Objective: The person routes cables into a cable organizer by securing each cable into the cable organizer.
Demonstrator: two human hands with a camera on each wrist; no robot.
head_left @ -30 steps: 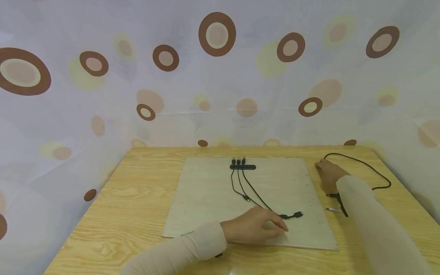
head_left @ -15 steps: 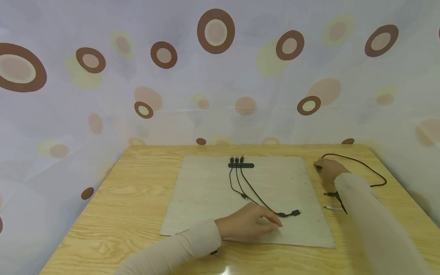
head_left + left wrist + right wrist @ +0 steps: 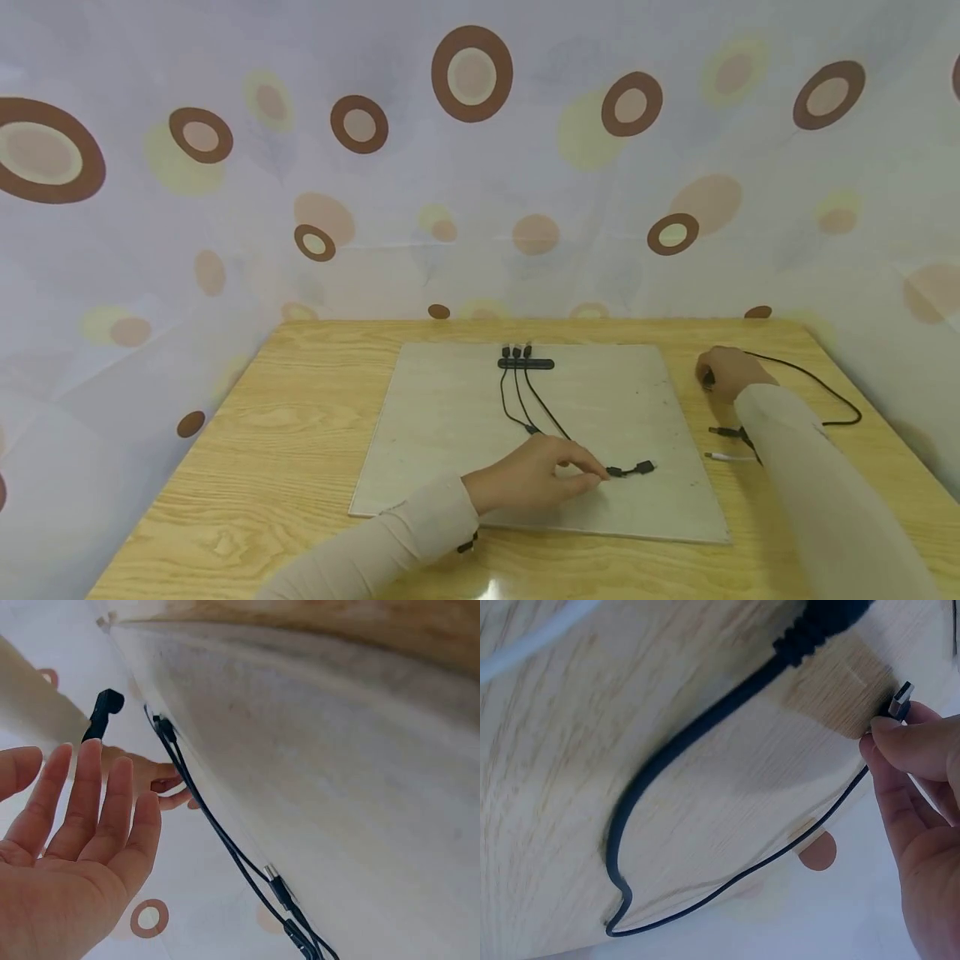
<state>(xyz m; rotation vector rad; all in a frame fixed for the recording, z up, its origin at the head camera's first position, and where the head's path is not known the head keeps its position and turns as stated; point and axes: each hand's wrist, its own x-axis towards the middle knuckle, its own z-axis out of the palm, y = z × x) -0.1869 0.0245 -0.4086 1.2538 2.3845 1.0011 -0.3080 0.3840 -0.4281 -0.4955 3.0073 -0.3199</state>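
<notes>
A thin black cable [image 3: 817, 387] loops across the wooden table at the right, its metal USB plug [image 3: 902, 700] raised and pinched in the right hand [image 3: 723, 372]. Three more black cables [image 3: 525, 400] trail from a black clip [image 3: 527, 363] on the pale board.

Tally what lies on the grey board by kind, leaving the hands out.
Clip: 1
Black cables: 3
Total: 4
</notes>
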